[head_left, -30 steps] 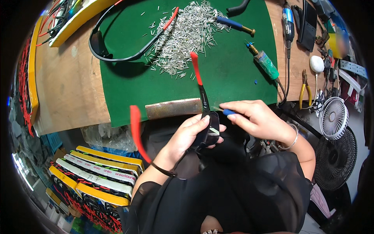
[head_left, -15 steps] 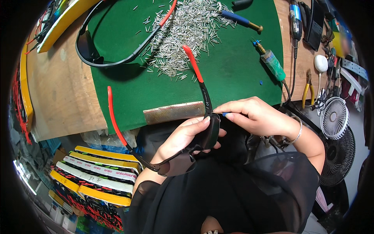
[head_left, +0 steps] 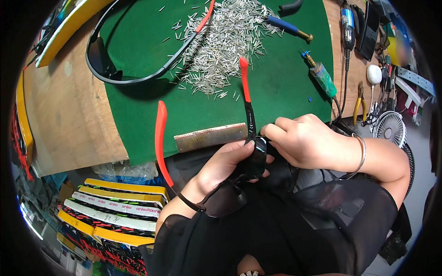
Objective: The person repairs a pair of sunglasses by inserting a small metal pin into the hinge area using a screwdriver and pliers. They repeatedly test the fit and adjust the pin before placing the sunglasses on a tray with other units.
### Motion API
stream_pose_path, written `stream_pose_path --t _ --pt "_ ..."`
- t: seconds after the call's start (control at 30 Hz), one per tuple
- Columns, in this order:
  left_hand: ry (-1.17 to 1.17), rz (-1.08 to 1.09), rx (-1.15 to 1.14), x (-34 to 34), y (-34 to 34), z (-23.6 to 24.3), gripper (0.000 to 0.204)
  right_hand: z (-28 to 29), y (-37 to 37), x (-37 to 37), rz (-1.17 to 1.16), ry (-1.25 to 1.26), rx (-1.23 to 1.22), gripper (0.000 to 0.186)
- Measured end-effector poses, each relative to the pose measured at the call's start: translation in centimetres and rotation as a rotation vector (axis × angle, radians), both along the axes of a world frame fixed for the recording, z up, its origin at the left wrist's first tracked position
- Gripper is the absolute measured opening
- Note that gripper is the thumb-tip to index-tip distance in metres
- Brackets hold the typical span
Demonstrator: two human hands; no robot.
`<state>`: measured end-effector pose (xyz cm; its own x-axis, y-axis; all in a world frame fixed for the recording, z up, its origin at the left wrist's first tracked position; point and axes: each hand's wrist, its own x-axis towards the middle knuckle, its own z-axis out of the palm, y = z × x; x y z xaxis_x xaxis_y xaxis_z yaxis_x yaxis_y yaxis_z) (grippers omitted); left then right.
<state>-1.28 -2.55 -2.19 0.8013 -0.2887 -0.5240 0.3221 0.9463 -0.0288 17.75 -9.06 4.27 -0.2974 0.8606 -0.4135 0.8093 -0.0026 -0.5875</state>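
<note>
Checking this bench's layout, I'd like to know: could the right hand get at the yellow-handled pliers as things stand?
Probably yes: the pliers lie uncovered beyond the right hand, off to its right; a dark cable runs between, and it seems occupied at the sunglasses.

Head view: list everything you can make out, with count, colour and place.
Table: one, brown, upper half
Mat: one, green, on table
Pins: too many to count, silver, on mat
Held sunglasses: one, black and red, centre
Thin tool: one, colour unclear, beside them, mostly hidden
Other sunglasses: one, black and red, upper left
Textured bar: one, grey, mat's near edge
Blue-handled tool: one, blue, right of pins
Green corded tool: one, green, mat's right
Pliers: one, yellow, right
White fan: one, white, far right
Racks: several, yellow and white, lower left
Bracelet: one, silver, right
Left hand: one, bare, centre
Right hand: one, bare, right of centre
</note>
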Motion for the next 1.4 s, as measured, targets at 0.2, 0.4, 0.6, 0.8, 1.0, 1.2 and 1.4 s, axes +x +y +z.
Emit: stream_pose_path --t 0.2,0.4,0.6,0.8,1.0,1.2,1.4 --pt "0.014 -0.042 0.055 0.1 0.3 -0.1 0.037 0.5 0.7 -0.3 0.015 -0.009 -0.050 0.015" --pt "0.048 -0.088 0.041 0.2 0.0 -0.6 0.036 0.4 1.8 -0.6 -0.449 0.223 -0.551 0.017" --pt "0.042 0.015 0.064 0.5 -0.8 0.1 0.039 1.0 2.7 -0.4 -0.578 0.323 -0.815 0.023" --pt "0.060 0.106 0.269 -1.9 -0.4 3.1 0.034 2.4 1.5 0.5 -0.384 0.455 -0.489 0.018" --pt "0.431 0.513 1.363 -6.2 8.9 6.7 0.026 -1.3 -3.1 1.1 -0.638 0.255 0.034 0.018" --pt "0.748 0.356 1.884 -5.3 19.6 3.3 0.028 -4.1 -3.3 -0.2 -0.421 0.164 0.538 0.017" --pt "0.776 0.232 1.959 -1.2 17.6 4.4 0.062 -4.6 -5.3 0.8 -0.462 0.155 0.663 0.020"
